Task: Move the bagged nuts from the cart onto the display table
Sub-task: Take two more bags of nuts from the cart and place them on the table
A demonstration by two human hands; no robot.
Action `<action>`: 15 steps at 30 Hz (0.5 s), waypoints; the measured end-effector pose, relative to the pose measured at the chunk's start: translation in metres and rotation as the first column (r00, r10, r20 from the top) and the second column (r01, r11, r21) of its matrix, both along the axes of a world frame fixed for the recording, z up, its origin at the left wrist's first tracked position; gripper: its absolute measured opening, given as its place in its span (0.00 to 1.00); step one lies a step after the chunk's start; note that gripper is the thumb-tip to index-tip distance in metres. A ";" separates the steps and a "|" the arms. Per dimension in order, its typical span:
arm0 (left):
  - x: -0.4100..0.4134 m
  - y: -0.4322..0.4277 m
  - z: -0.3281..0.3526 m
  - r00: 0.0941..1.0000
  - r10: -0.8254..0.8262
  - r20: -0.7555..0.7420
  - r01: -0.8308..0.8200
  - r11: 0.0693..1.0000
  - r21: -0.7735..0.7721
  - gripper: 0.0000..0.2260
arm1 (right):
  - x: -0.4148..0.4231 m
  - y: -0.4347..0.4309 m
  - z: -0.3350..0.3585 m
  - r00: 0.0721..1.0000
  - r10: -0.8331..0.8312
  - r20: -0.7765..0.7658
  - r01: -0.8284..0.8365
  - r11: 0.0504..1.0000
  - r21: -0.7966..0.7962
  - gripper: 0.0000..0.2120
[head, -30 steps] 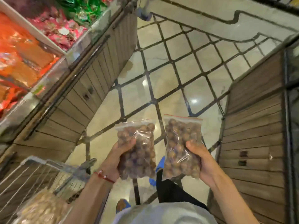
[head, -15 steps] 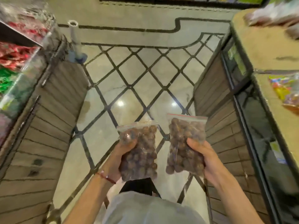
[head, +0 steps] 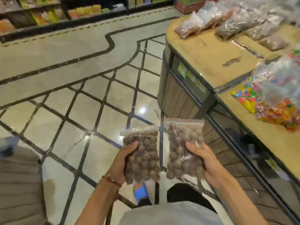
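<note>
Clear plastic sits under our fingers (head: 194, 147): our right hand (head: 207, 164) grips the right bag (head: 183, 148) of round brown nuts from its right edge, thumb laid across the front and the other fingers hidden behind it. Our left hand (head: 120, 161) grips the left bag (head: 142, 158) of the same nuts from its left edge, thumb over the upper front. Both bags stand upright in the air at waist height, side by side with a narrow gap between them, each closed by a red-lined zip strip at the top. A red string bracelet (head: 112, 180) circles our left wrist. Below the bags we see our grey shirt (head: 170, 215) and one blue shoe (head: 140, 191) on the floor (head: 81, 111), which is glossy pale tile crossed by dark diagonal lines. The bags hang over this floor, not over any surface. To our right, near the right bag, runs the display table, its tan worktop (head: 203, 51) carried on a wood-slat base (head: 175, 98) with a dark front panel. On the worktop's far end lie several clear bags of brown goods (head: 227, 28); nearer to us lie bags of bright multicoloured sweets (head: 266, 101). At the lower left a wooden counter (head: 17, 184) juts in, and far across the floor stand blurred shelves (head: 48, 15) of packaged goods.
</note>
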State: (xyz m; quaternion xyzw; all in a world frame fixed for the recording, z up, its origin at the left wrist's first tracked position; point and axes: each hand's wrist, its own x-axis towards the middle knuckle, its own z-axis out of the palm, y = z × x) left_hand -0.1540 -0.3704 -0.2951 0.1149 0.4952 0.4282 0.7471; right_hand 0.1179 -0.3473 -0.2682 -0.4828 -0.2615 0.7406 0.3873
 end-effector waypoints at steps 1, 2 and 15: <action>-0.004 0.022 0.002 1.000 -0.024 -0.009 0.024 1.000 0.009 0.21 | -0.003 0.014 0.001 1.000 -0.026 -0.003 0.026 1.000 0.001 0.21; -0.007 0.043 0.004 0.999 -0.039 -0.023 0.039 0.999 0.023 0.21 | -0.006 0.026 0.001 0.999 -0.048 -0.003 0.048 0.999 0.009 0.21; 0.057 0.344 0.009 0.955 -0.267 -0.131 0.280 0.955 0.099 0.27 | 0.065 0.267 -0.022 0.940 -0.340 0.015 0.337 0.937 0.094 0.30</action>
